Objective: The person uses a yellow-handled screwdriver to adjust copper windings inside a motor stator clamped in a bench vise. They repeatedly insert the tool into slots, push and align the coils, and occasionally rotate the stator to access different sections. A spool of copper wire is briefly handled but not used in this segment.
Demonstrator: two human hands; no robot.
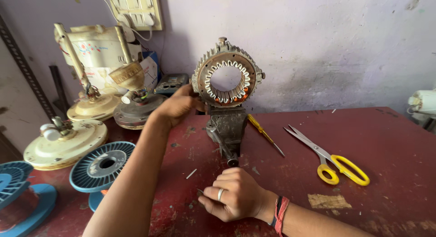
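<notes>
A round metal motor stator (227,73) with white slot liners and copper windings stands upright, clamped in a small bench vise (227,128) on the dark red table (386,128). My left hand (178,105) reaches up and grips the stator's left rim. My right hand (231,194), with a ring and a red wrist thread, rests on the table in front of the vise, fingers curled around a small thin piece that is mostly hidden.
Yellow-handled scissors (334,162) and a yellow screwdriver (264,133) lie right of the vise. Blue spools (103,166) and cream fan motor parts (63,144) crowd the left. A switchboard (135,9) hangs on the wall.
</notes>
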